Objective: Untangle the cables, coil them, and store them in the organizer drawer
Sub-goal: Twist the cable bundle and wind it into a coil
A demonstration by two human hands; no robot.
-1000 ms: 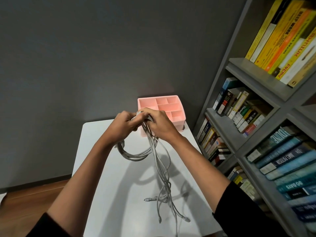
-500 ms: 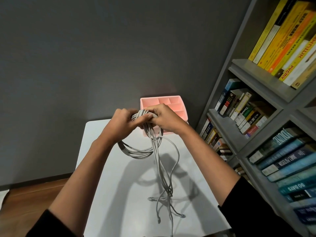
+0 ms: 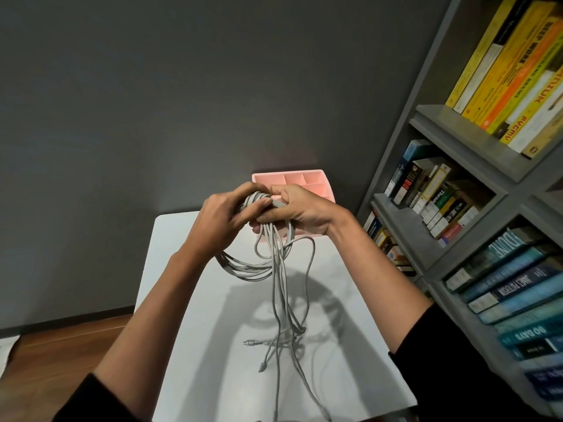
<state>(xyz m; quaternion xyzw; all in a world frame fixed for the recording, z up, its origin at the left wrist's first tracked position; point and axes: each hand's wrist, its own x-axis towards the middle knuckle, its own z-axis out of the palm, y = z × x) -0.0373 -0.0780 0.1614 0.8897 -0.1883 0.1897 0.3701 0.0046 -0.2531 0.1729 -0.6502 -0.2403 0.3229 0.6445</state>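
Observation:
A bundle of grey cables [image 3: 275,269] hangs above a white table [image 3: 189,345]. My left hand [image 3: 222,217] grips the coiled part, whose loops sag below it to the left. My right hand [image 3: 300,210] holds the same bundle at the top, fingers curled round the strands. Loose ends with plugs dangle down and trail onto the table near its front. Behind my hands stands the pink organizer drawer [image 3: 304,181] with several open compartments, partly hidden by my hands.
A grey bookshelf [image 3: 457,153] full of books stands close on the right. A dark grey wall [image 3: 152,102] rises behind the table. Wooden floor [image 3: 61,345] shows at the lower left.
Both hands have lifted the bundle a little higher, and the loose ends have been drawn up off the table. The coil in my left hand looks tighter.

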